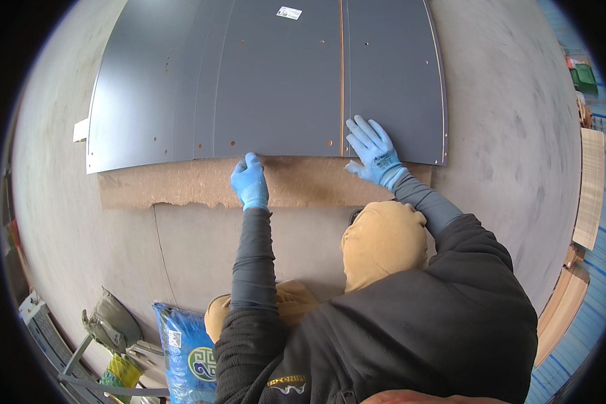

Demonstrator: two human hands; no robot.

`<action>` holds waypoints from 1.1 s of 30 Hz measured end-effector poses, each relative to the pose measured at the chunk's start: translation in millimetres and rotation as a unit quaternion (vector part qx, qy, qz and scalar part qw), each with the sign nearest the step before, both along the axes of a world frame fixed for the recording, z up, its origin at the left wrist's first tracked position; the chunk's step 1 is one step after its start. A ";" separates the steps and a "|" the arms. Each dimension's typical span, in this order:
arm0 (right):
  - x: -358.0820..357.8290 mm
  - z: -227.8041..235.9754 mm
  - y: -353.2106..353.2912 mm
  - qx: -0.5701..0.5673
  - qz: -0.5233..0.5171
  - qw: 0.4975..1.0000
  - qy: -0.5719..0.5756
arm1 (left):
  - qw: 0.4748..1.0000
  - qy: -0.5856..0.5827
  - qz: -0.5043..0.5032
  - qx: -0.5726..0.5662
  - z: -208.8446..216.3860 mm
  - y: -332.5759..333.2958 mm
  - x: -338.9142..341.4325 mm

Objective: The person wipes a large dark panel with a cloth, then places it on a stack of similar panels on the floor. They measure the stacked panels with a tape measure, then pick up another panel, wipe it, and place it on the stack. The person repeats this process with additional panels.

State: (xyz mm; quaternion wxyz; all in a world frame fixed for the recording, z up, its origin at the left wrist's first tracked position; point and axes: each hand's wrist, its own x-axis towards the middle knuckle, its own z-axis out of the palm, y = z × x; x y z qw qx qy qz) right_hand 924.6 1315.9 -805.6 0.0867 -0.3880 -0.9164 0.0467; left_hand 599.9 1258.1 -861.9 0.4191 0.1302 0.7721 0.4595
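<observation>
Dark grey drilled panels (279,87) lie side by side on the floor, with a thin brown strip (342,67) running between two of them. My left hand (250,183), in a light blue glove, is closed at the near edge of the middle panel, thumb up against it; the fingertips are hidden. My right hand (374,149), gloved alike, rests flat with spread fingers across the near end of the right-hand panel, close to the strip. Under the near edge a brown board (182,185) with a ragged front side sticks out.
I kneel on a grey floor (512,135). At the lower left are a blue printed bag (182,343), a grey-green bag (118,313) and metal bars (101,388). Light wooden boards (589,188) and a green bin (586,79) line the right side.
</observation>
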 end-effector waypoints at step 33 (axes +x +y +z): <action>-13.8 -17.5 -4.4 0.095 0.018 0.995 -0.026 | 0.900 0.416 -0.124 -0.021 8.4 -0.9 -35.6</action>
